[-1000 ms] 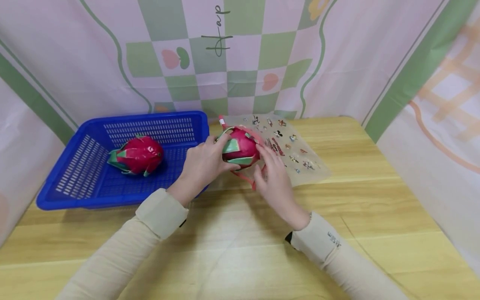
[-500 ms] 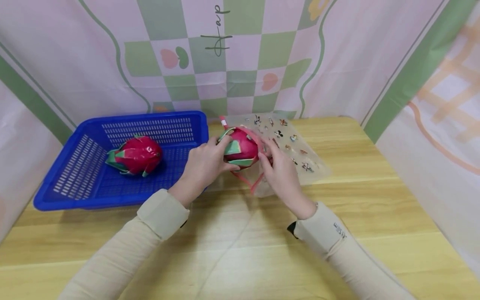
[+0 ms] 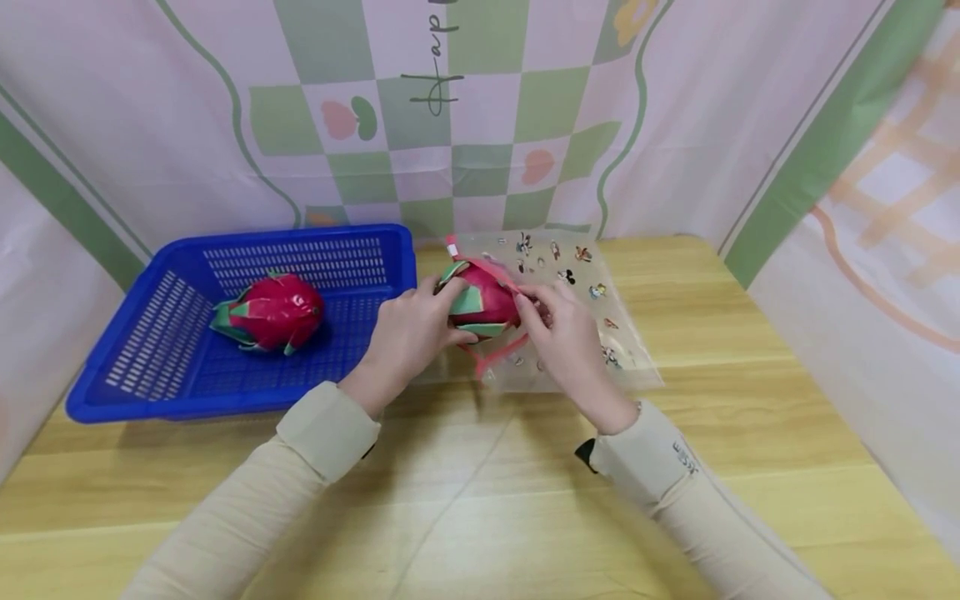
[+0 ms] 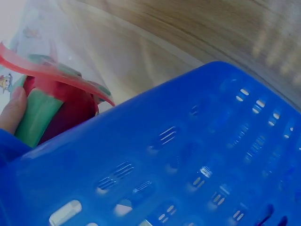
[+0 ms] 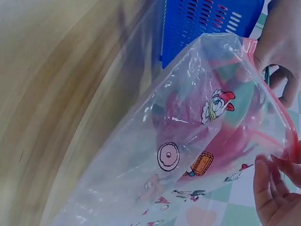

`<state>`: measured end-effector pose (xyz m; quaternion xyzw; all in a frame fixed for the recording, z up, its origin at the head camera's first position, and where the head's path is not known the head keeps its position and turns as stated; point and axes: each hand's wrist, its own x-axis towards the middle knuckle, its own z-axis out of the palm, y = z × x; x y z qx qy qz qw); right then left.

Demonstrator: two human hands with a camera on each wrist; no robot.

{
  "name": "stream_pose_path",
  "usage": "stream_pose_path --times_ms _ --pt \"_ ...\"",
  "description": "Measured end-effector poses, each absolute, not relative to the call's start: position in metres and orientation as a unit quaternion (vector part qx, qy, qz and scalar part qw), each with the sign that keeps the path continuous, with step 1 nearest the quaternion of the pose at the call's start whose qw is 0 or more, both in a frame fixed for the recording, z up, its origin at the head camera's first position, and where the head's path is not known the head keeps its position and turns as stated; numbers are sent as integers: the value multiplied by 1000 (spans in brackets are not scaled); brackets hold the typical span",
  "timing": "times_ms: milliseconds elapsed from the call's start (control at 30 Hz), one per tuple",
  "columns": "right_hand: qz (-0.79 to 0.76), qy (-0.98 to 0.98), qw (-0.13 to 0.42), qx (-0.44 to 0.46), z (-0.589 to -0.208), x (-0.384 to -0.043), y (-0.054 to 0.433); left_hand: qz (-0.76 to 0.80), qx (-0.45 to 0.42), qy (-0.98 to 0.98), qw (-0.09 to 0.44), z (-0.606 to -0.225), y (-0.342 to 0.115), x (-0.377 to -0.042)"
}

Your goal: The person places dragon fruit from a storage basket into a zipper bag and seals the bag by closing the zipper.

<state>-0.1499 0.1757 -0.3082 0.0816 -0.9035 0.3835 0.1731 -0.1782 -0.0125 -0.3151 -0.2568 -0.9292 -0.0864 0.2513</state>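
Note:
In the head view my left hand (image 3: 405, 333) grips a red dragon fruit (image 3: 491, 302) with green scales, fingers over its far side and thumb on the near side. The fruit sits in the mouth of a clear zip bag (image 3: 630, 354) with a pink edge and small cartoon prints. My right hand (image 3: 568, 346) pinches that pink edge at the fruit's right side. Through the film in the right wrist view, the dragon fruit (image 5: 188, 113) shows inside the bag (image 5: 108, 165). The left wrist view has the pink edge (image 4: 61, 77) crossing over the fruit.
A blue perforated basket (image 3: 150, 406) stands left of my left hand, its right wall close to the bag. Another dragon fruit (image 3: 277, 312) lies in it. The wooden table (image 3: 465, 500) meets a printed cloth backdrop (image 3: 420, 179) behind.
My right hand has gone from spread fingers against the fruit to pinching the bag's pink edge. The bag has shifted slightly and its film spread flatter. My left hand stays on the fruit.

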Motion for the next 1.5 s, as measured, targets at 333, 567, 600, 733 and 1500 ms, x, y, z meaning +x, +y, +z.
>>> stream_pose_path --times_ms 333,567,600,733,1500 --pt "418 -885 175 111 -314 -152 173 -95 -276 -922 255 -317 -8 -178" --pt "410 -885 195 105 -315 -150 175 -102 -270 -925 249 -319 -7 -178" --pt "406 -886 198 104 -314 -149 175 -102 -270 -925 245 -319 -6 -178" --pt "400 -887 206 104 -313 -149 175 -96 -271 -929 232 -320 -5 -178" --pt "406 -888 201 82 -312 -151 181 -68 -265 -960 57 -306 0 -178"
